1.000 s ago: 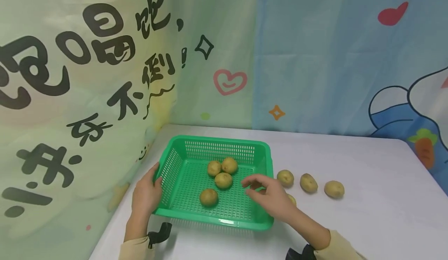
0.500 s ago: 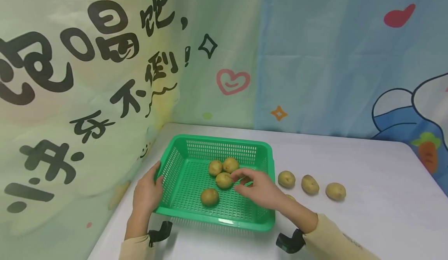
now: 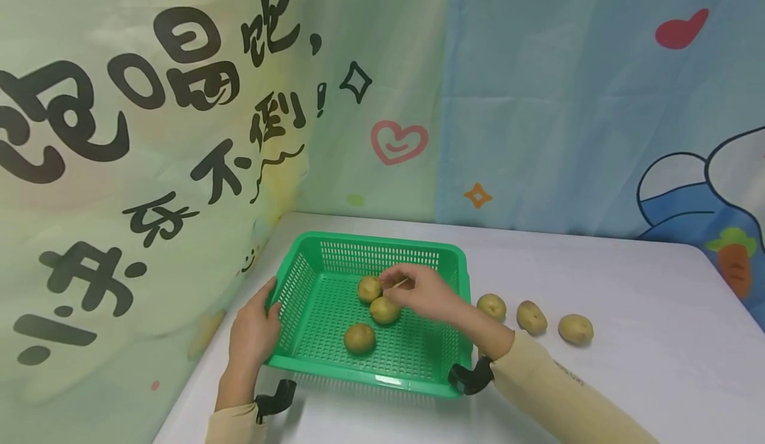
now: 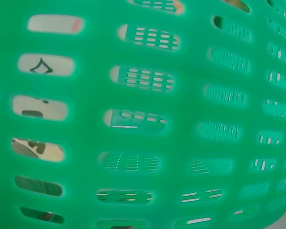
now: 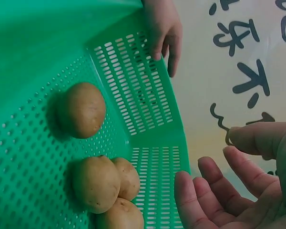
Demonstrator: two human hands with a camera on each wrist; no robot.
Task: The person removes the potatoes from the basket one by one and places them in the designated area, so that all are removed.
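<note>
My left hand grips the left rim of a green plastic basket, and its fingers show over that edge in the right wrist view. Several potatoes lie inside: one near the front, the others bunched behind it, such as a middle potato and a back potato. Over this bunch hovers my right hand, fingers loosely bent; it hides most of one potato. In the right wrist view the right hand holds nothing between thumb and fingers. Perforated basket wall fills the left wrist view.
On the white table, right of the basket, a row holds a near potato, a middle potato and a far-right potato. My right forearm covers another there. Printed curtains hang behind and at the left.
My right hand has moved left and farther back, from the basket's right side to above the bunched potatoes. The left hand keeps its grip on the rim.
</note>
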